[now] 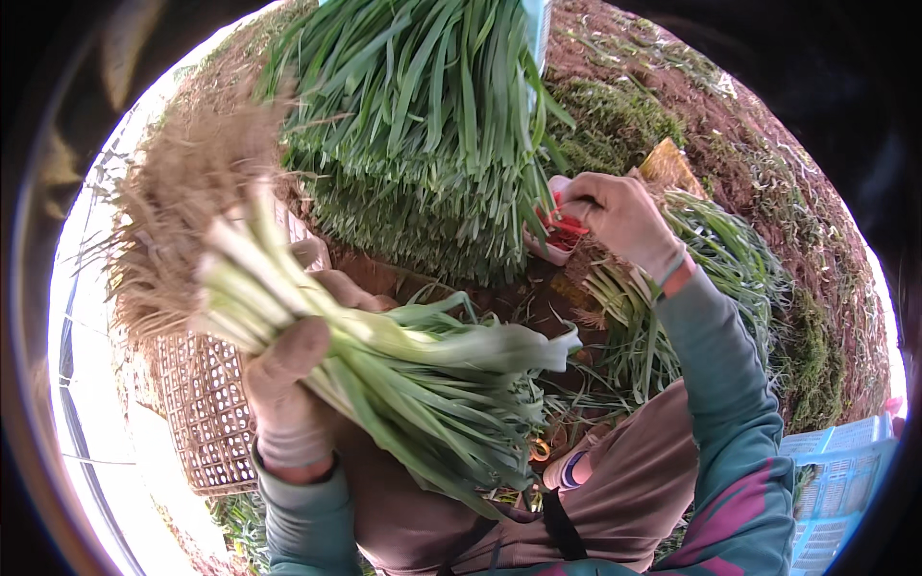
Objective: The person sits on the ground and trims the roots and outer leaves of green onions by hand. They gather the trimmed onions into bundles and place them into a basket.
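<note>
My gloved left hand (295, 389) grips a bundle of leafy green stalks (432, 389) by the pale stems. Its shaggy brown roots (194, 216) point to the upper left, blurred, and the leaves lie over my lap. Over at the right, my gloved right hand (619, 219) reaches with bent fingers to a small pale container (558, 253) of red strips or ties (565, 229); its fingertips are at a red piece, and whether they pinch it I cannot tell. Just below that hand lie more rooted stalks (619, 295).
Cut green leaves (432, 86) are stacked high in a light blue crate (536, 36) ahead. A brown plastic crate (205, 410) stands at left, a blue crate (839, 475) at lower right. Orange-handled scissors (539, 450), partly hidden, lie near my foot. Weedy soil (749, 137) rises at right.
</note>
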Available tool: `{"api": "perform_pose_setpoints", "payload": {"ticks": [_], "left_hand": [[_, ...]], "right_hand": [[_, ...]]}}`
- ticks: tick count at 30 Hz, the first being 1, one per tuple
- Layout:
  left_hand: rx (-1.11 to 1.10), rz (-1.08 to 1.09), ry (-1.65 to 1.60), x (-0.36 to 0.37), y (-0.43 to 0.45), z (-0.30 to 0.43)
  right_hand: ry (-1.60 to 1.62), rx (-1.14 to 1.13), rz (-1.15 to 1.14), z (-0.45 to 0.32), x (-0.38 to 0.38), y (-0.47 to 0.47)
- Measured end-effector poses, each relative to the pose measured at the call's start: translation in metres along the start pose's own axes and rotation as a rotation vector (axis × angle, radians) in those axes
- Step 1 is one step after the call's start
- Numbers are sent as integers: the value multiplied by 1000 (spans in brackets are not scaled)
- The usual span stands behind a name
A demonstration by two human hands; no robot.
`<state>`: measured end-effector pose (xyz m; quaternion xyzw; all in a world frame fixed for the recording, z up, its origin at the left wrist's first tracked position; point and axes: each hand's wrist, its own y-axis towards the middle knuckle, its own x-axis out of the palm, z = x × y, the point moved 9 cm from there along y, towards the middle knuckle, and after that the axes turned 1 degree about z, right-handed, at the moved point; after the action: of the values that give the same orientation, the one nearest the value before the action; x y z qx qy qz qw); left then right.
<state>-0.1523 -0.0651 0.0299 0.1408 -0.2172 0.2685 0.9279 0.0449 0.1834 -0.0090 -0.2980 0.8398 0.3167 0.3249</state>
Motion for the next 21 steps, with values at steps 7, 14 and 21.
{"api": "perform_pose_setpoints", "payload": {"ticks": [7,14,21], "left_hand": [[-143,-502,-250,103,-21,-15],[-108,-590,10,157,-49,-14],[-34,-485,158,179,-54,-15]], "right_hand": [[430,-644,268,-179,-76,-36],[284,-286,259,-156,-88,-49],[1663,-541,250,-147,-174,-103]]}}
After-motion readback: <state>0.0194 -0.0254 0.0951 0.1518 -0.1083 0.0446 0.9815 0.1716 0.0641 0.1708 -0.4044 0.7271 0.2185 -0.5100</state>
